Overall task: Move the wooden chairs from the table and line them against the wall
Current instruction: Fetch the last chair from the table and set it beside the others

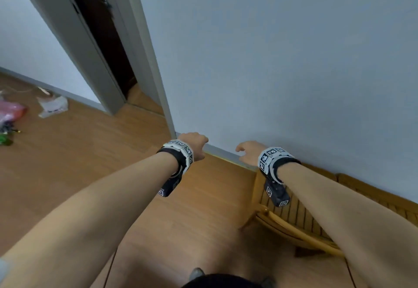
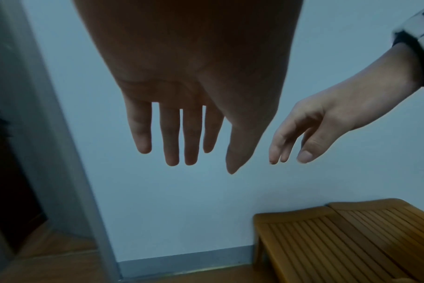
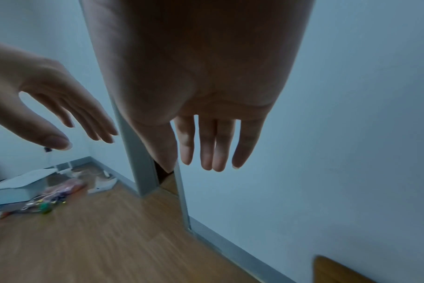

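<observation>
Clearly two wooden chairs (image 2: 351, 239) stand side by side with their slatted backs against the pale wall (image 1: 294, 61), low on the right; the nearer one's curved seat edge shows in the head view beneath the right forearm. Both hands reach out toward the wall above the bare wooden floor (image 1: 79, 163) and hold nothing. The left hand (image 2: 182, 114) hangs with four fingers and thumb straight and slightly spread. The right hand (image 3: 218, 124) is likewise slack, fingers extended downward, well above the chairs and touching neither. One open doorway (image 1: 101, 50) stands left of the wall. Far left on the floor lie a white box (image 3: 20, 187), a pink plastic bag (image 1: 11, 111) whose contents I cannot make out, and small blurred bits.
</observation>
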